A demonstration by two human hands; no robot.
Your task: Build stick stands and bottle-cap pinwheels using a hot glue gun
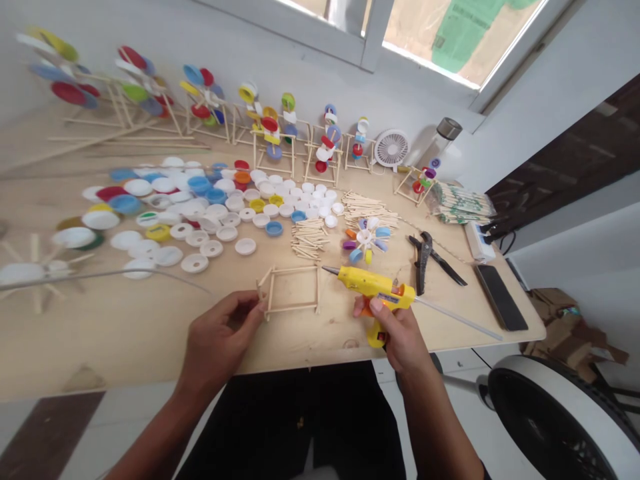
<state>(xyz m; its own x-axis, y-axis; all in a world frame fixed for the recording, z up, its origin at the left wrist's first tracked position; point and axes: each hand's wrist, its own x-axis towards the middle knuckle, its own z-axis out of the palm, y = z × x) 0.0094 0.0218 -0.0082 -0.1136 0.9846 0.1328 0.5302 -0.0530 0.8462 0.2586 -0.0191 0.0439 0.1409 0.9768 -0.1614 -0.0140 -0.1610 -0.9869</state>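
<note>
My right hand (400, 330) is wrapped round the handle of a yellow glue gun (373, 283), with a clear glue stick (460, 317) out of its back end. The gun's nozzle points left, close to the right side of a small frame of wooden sticks (295, 308). At the frame's left end, my left hand (223, 340) pinches the sticks between thumb and fingers. Behind the frame lie a pile of short sticks (307, 239) and a wheel of sticks with coloured bottle caps (367, 237).
Many loose bottle caps (210, 213) cover the table's left and middle. Finished cap wheels on stick stands (273, 137) line the wall. Right of the glue gun are black-handled pliers (425, 260), a phone (500, 297) and a power strip (479, 241). A large fan (565, 413) stands at the lower right.
</note>
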